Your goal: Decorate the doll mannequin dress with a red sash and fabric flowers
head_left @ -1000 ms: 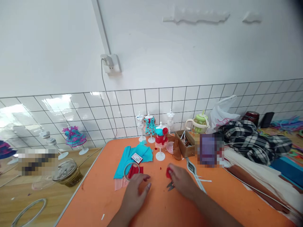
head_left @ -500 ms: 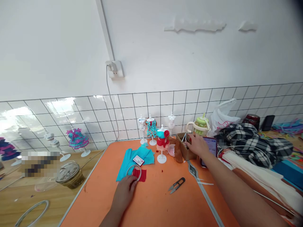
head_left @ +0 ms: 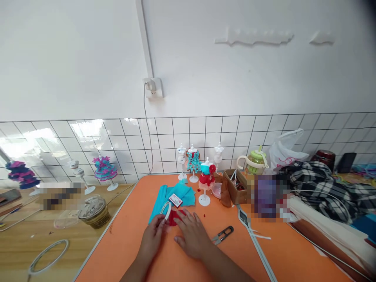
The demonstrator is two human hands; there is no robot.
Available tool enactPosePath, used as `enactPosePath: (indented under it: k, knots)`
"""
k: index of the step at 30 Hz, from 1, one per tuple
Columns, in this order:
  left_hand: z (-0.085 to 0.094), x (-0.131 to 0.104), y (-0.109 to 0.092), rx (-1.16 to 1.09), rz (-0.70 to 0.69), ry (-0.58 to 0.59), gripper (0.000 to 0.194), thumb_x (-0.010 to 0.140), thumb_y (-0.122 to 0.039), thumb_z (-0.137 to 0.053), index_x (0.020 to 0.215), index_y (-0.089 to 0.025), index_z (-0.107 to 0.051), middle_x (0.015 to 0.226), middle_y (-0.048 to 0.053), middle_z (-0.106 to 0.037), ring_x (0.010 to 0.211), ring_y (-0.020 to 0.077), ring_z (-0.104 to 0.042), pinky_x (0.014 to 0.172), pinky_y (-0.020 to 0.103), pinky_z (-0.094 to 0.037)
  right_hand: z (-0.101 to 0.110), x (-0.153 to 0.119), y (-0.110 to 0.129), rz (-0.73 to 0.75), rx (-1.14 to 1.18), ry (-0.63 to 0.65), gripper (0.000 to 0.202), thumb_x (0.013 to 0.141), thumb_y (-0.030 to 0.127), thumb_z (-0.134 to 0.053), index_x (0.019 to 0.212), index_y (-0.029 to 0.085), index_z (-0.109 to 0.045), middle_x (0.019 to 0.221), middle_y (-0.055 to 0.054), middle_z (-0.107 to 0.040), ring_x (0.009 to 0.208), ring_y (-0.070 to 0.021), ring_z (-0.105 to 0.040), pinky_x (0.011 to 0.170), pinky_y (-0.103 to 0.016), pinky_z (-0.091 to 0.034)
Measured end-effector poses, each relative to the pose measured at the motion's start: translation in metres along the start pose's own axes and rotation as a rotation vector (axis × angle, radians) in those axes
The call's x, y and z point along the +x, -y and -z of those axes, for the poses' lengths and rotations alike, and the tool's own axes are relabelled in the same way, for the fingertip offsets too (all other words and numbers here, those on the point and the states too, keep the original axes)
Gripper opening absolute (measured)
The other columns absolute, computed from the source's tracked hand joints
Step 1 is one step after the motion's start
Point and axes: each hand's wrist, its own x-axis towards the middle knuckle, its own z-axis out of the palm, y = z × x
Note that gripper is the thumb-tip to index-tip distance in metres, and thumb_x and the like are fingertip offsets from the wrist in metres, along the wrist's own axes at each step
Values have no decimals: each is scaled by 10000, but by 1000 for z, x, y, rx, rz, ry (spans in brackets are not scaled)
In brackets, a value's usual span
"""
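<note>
My left hand grips a thin white roll of tape, tilted up on its edge, with faint print on its inner side. Flat on the table, my right hand has its fingers spread, the tips over a small red cloth piece and partly hiding it. Behind them lies turquoise fabric with a small white-and-red card on top. Thread snips rest right of my right hand, partly covered by it. A small dress form in turquoise and red stands further back.
More small dress forms stand by the tiled wall. A cardboard box of tools, a green-lidded cup and a grey zipper are on the right. A lidded tub and a ring sit on the left wooden table.
My right hand has left the cardboard box and come down beside my left hand at the red cloth. The tape roll has been lifted and tilted onto its edge. The view has shifted left.
</note>
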Motion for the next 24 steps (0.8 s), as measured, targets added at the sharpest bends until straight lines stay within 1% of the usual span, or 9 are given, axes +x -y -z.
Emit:
enactPosePath:
  k: [2, 5, 8, 10, 15, 17, 19, 21, 24]
  knots:
    - [1, -3, -3, 80, -32, 41, 278, 853, -429, -451, 963, -218, -595, 987, 42, -673, 863, 208, -640, 745, 297, -502, -7, -2, 1, -84, -44, 22, 420, 883, 404, -438, 1285, 286, -442, 1367, -42, -467, 1258, -265, -361, 1038, -517, -210]
    - [2, -4, -5, 213, -66, 95, 282, 887, -403, -393, 973, -225, -595, 994, 44, -669, 881, 206, -627, 748, 305, -488, -6, -10, 3, -199, -157, 31, 284, 874, 329, -459, 1134, 253, -546, 1175, -81, -588, 1074, -271, -492, 908, -496, -331]
    - [0, -1, -4, 386, -106, 107, 284, 894, -380, -383, 952, -219, -610, 974, 57, -669, 901, 223, -606, 768, 340, -465, 3, -24, 7, -249, -253, 68, 217, 846, 294, -496, 1034, 227, -582, 1004, -95, -618, 956, -272, -517, 803, -442, -371]
    - [-3, 0, -4, 507, -143, 101, 270, 887, -351, -394, 923, -222, -628, 963, 61, -673, 912, 235, -595, 821, 384, -436, 10, -35, 8, -266, -264, 101, 200, 832, 285, -510, 1000, 218, -593, 968, -93, -613, 927, -267, -515, 787, -425, -369]
    - [-6, -2, -8, 661, -175, 50, 221, 860, -275, -439, 933, -260, -646, 1002, 44, -676, 1034, 249, -552, 1032, 538, -192, 23, -63, -4, -249, -121, 113, 288, 758, 307, -597, 1035, 229, -588, 1002, -65, -592, 965, -253, -487, 812, -373, -367]
    - [-6, -6, -13, 624, -173, 22, 206, 837, -299, -486, 962, -260, -645, 1040, 57, -661, 1071, 263, -529, 1052, 546, -152, 25, -69, -12, -232, -70, 88, 209, 763, 276, -590, 964, 223, -612, 981, -58, -597, 955, -239, -489, 808, -350, -371]
    - [-6, -11, -23, 490, -189, 27, 241, 812, -360, -534, 994, -245, -643, 1093, 83, -631, 1112, 277, -503, 1054, 507, -209, 28, -70, -17, -212, -11, 46, 98, 790, 229, -548, 846, 220, -628, 924, -45, -612, 926, -221, -505, 793, -334, -373]
    - [-9, -19, -38, 227, -211, 145, 350, 809, -444, -537, 1070, -226, -621, 1179, 110, -583, 1178, 278, -463, 1028, 433, -310, 34, -67, -18, -232, 100, 2, 119, 809, 204, -510, 784, 221, -626, 847, -29, -629, 872, -200, -532, 756, -311, -381]
    - [-23, -31, -67, -211, -168, 437, 676, 741, -562, -590, 1307, -217, -459, 1361, 131, -450, 1287, 299, -365, 1047, 418, -309, 48, -59, -13, -286, 401, -14, 123, 819, 238, -493, 809, 220, -614, 766, -2, -644, 742, -158, -566, 654, -258, -395]
